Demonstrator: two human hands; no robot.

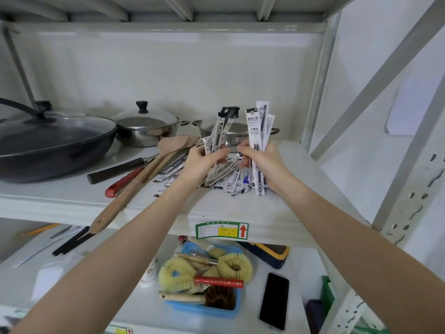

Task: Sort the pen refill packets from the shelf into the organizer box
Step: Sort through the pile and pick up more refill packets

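My left hand point(204, 160) is closed around a small fan of white pen refill packets point(220, 133) that stick upward. My right hand point(261, 157) grips a taller upright bunch of refill packets point(257, 126), whose lower ends reach the shelf. Both hands hover close together over a loose pile of refill packets point(228, 179) lying on the white metal shelf point(72, 198). More packets point(168, 169) lie to the left of the pile, partly under my left wrist. No organizer box for the refills is in view.
A black wok with lid point(48, 141), two steel pots point(147, 128), wooden spatulas point(154, 162), a knife point(115, 169) and a red-handled tool point(120, 184) crowd the shelf's left. Below lie a blue tray of brushes point(204, 307), a black phone point(274, 300) and a dark case point(267, 254).
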